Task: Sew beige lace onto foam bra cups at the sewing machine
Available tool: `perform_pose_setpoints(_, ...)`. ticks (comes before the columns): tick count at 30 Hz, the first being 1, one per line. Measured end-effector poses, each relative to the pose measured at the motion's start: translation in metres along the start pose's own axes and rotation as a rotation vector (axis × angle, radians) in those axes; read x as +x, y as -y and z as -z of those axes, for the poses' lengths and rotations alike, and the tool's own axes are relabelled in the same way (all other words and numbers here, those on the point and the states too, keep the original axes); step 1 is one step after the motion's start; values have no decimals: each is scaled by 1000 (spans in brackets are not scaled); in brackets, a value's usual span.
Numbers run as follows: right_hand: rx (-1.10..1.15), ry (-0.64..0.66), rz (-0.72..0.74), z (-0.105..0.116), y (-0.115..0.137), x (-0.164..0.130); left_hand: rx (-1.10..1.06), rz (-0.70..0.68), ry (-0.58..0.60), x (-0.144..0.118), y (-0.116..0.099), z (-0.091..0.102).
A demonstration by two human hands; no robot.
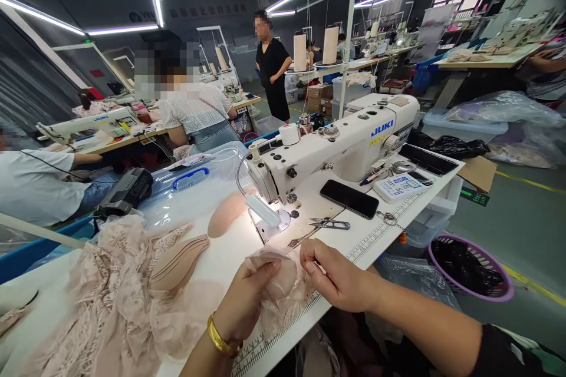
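From the head camera, I am holding a pale pink lace piece with a padded cup (278, 283) between both hands at the near edge of the sewing table (389, 230), just in front of the needle area. My left hand (247, 306), with a gold bangle (220, 339) at the wrist, is cupping the fabric from below and the left, fingers closed around the cup; my right hand (336, 280) is pinching the lace edge at its top right, thumb and forefinger clenched on it. I am judging this as the lining-up step: I am fitting lace over the cup before it goes under the presser foot (276, 227) of the sewing machine (345, 141). The next move is calling for a flat, unwrinkled edge and a short slide forward to the needle plate, keeping my fingertips clear. A stack of foam cups (177, 262) is lying to my left beside a heap of lace garments (110, 300); a phone (349, 198) and small snips (329, 224) are resting beyond my right hand, well apart from the work.
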State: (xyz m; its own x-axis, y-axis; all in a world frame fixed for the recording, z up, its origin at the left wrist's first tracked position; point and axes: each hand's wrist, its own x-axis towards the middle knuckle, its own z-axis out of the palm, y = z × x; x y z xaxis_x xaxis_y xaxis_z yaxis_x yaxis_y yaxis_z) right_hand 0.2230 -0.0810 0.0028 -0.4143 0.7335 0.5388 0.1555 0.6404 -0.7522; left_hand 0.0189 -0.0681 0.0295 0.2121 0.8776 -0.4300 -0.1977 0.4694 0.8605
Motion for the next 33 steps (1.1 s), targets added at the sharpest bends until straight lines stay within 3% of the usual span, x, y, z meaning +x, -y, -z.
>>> perform_pose_setpoints(2,-23,3,-10,1,-1,-1,-8,-16,24,0,1,-2)
perform_pose_setpoints(6,96,-24,-83,-4,2,2,38,-45,189,-3,4,-6)
perform_pose_setpoints(11,62,68,-129,-4,9,5,68,-68,177,-1,1,-4)
perform_pose_setpoints(14,-39,149,-138,0,5,2,56,-92,77,0,-10,5)
perform_pose_setpoints(17,-133,216,-260,7,-4,-3,-51,-155,-152,0,-24,15)
perform_pose_setpoints(19,-138,245,-338,13,-8,-6,-101,-172,-223,1,-28,18)
perform_pose_setpoints(25,66,-23,-244,13,-8,10,-107,-136,-48,1,-10,2)
perform_pose_setpoints(30,515,95,-388,-20,-17,18,-67,-202,-54,-3,-8,2)
perform_pose_setpoints(33,543,59,-383,-28,-18,14,-109,-304,-135,-2,-10,5)
